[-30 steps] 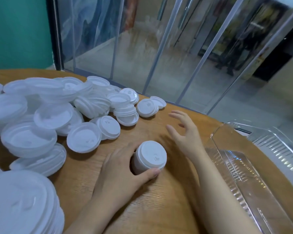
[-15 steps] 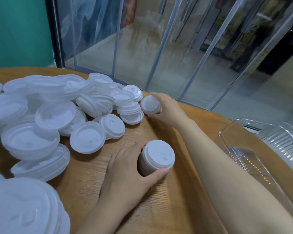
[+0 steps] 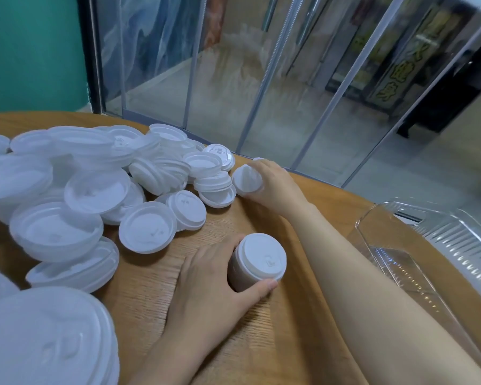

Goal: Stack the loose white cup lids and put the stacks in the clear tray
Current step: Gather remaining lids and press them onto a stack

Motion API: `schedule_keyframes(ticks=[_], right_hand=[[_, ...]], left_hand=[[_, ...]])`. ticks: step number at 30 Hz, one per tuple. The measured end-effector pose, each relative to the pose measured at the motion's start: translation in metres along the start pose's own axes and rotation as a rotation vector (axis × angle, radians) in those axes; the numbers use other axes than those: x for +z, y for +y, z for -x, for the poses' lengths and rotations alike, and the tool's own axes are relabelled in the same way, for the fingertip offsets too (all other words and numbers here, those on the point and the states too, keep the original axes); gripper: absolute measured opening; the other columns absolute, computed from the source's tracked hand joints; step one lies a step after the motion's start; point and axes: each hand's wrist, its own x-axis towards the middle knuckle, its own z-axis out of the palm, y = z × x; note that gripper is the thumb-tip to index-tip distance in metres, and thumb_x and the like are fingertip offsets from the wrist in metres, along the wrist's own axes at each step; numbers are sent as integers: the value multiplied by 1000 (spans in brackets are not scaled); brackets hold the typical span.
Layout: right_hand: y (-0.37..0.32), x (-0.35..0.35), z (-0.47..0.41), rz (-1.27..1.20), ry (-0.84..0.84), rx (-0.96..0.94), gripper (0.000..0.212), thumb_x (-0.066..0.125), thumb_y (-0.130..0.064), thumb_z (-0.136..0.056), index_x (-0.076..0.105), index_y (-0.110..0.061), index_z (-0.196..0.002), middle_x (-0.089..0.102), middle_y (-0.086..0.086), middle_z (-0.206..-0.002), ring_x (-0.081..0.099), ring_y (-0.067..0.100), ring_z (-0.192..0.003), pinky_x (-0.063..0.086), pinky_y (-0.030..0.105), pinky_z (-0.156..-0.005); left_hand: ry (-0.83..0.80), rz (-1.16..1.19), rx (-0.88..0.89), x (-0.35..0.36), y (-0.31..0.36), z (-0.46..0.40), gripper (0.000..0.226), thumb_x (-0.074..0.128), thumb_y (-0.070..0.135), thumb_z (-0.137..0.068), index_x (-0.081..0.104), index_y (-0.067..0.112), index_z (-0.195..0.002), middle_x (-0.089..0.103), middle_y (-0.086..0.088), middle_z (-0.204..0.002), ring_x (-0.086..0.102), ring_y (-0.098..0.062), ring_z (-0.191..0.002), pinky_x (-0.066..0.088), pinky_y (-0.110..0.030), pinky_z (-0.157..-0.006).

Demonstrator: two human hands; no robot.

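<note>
Head view: right hand (image 3: 275, 184), clamped on a small white plastic lid (image 3: 247, 180), lies at twelve o'clock from left hand (image 3: 211, 287) gripping the upright white lid stack (image 3: 257, 261), clear plastic tray (image 3: 428, 245) at three o'clock.

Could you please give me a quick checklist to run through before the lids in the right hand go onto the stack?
1. Left hand steadies the stack: ok, fingers wrap its side.
2. Right hand has a grip on lids: ok, closed around them.
3. How many lids it holds: cannot tell, blurred.
4. Top of the stack is free: ok, nothing on it.
5. Table between the hands is bare: ok.
6. Tray has room: ok, the visible part is empty.
</note>
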Motion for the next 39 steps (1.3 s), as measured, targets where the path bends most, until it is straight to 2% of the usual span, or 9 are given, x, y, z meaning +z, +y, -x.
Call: schedule_keyframes(ticks=[5, 10, 14, 16, 19, 24, 28, 31, 39], right_hand=[[1, -11, 11, -151, 93, -2, 70, 84, -42, -82, 56, -20, -142, 59, -5, -138, 54, 19, -127, 44, 44, -110], [-12, -53, 44, -385, 209, 33, 60, 87, -33, -83, 60, -24, -135, 62, -16, -126, 57, 2, -117, 48, 23, -103], [-24, -78, 94, -507, 155, 4, 58, 87, -33, -82, 64, -23, -135, 67, -11, -128, 62, 9, -121, 52, 32, -102], [-29, -82, 124, -548, 122, -14, 58, 87, -33, -80, 64, -26, -133, 67, -12, -128, 61, 13, -124, 52, 33, -101], [-35, -77, 160, -566, 99, -24, 58, 86, -35, -78, 64, -29, -131, 65, -12, -128, 59, 18, -128, 52, 32, -98], [-45, -56, 188, -524, 89, -39, 63, 83, -43, -75, 65, -25, -133, 61, -14, -128, 57, 18, -129, 49, 26, -97], [-48, -46, 190, -499, 58, -14, 64, 93, -32, -75, 66, -25, -132, 61, -16, -127, 56, 11, -129, 47, 20, -97], [-48, -44, 187, -481, 35, -13, 67, 94, -36, -73, 67, -23, -133, 60, -19, -126, 56, 6, -127, 43, 13, -97], [-41, -42, 179, -488, -1, -39, 71, 82, -57, -71, 65, -26, -134, 60, -19, -129, 56, 13, -129, 50, 28, -97]], left_hand=[[0, 9, 2, 1, -2, -1, 73, 73, 80, -66, 43, 62, -130, 50, 37, -107, 33, 21, -106, 30, -22, -92], [-20, 26, -7, -1, -2, -2, 73, 75, 80, -64, 44, 62, -128, 49, 41, -107, 32, 24, -110, 29, -23, -91], [-38, 7, -14, -2, -1, -4, 80, 75, 79, -62, 45, 57, -133, 45, 40, -105, 32, 11, -97, 29, -24, -92], [-50, 8, -28, -2, 0, -4, 87, 72, 82, -60, 45, 55, -138, 42, 38, -105, 32, 7, -101, 29, -24, -94], [-49, 16, -21, -1, -1, -4, 88, 63, 87, -53, 46, 58, -134, 48, 37, -106, 40, 3, -105, 32, -25, -94], [-33, 4, -26, 1, -4, -5, 86, 72, 84, -57, 47, 57, -134, 58, 30, -110, 47, -2, -109, 36, -27, -95], [-22, -15, 9, 0, -3, -5, 78, 81, 71, -66, 50, 53, -135, 50, 39, -102, 37, 6, -100, 30, -25, -91], [-20, -5, 15, 0, -3, -5, 76, 83, 69, -66, 52, 53, -134, 46, 42, -98, 32, 10, -93, 29, -24, -90], [-28, 18, -18, 0, -4, -6, 80, 81, 75, -59, 51, 58, -131, 58, 32, -108, 42, 7, -105, 31, -22, -93]])
